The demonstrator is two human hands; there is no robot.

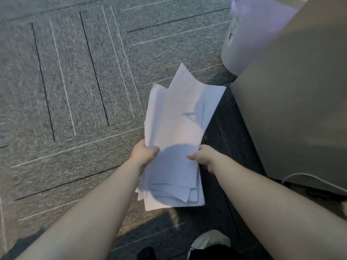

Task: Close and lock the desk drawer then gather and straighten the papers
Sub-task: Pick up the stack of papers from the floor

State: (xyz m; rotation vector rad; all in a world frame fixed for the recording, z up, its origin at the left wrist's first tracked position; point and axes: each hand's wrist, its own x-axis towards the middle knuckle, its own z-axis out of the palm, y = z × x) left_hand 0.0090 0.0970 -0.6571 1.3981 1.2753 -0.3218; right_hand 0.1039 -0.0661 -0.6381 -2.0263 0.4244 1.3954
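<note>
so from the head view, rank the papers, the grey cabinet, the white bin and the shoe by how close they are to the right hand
1. papers, held in the right hand, at centre.
2. grey cabinet, just to its right.
3. shoe at the bottom edge and white bin at top right: too close to call.

Both forearms are bare to the frame edge; no sleeves are in view. The left hand (144, 153) and right hand (203, 158) show no visible rings, watches or gloves. A light-coloured, low-cut shoe (210, 239) and a dark garment edge (221, 251) appear at the bottom of view.
</note>
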